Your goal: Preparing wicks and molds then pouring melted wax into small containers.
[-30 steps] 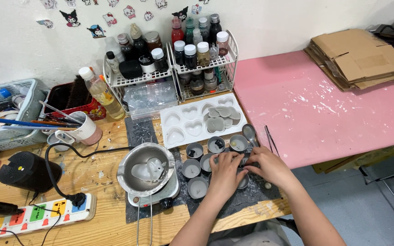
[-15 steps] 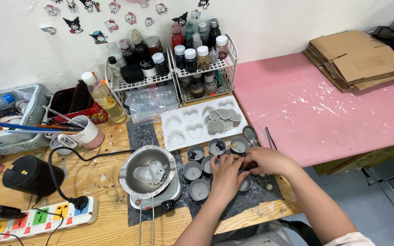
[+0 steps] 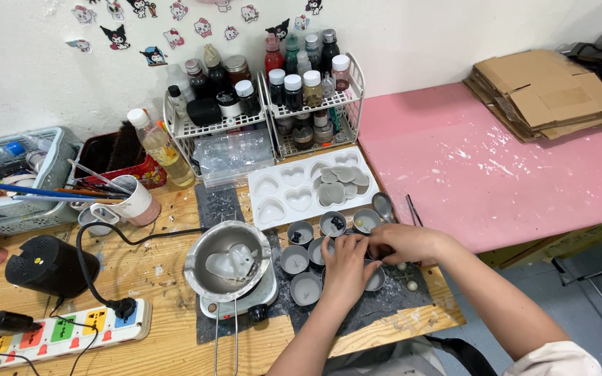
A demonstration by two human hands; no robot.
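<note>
From above, both hands meet over a cluster of small grey round cups on a dark mat at the front of the wooden desk [image 3: 141, 278]. The left hand [image 3: 346, 264] lies palm down across the middle of the cluster, fingers curled over a cup that it hides; whether its grip is closed on that cup I cannot tell. The right hand [image 3: 402, 242] comes in from the right with its fingertips pressed together at the same spot, just touching the left hand's fingers, and what they pinch is too small to make out. Around the hands I count six cups [image 3: 294, 260] in plain sight, three in the back row and three on the left and front, plus the edge of one more [image 3: 376, 280] peeking out beneath the left hand. Two small pale beads [image 3: 411, 285] rest on the mat just right of the cups. A metal spoon [image 3: 383, 206] and a pair of tweezers [image 3: 412, 209] lie just behind the hands. To the left, one steel melting pot [image 3: 226, 260] with pale wax sits on a small hotplate. Behind the cups lies one white heart-shaped mould tray [image 3: 273, 191] holding grey heart pieces.
</note>
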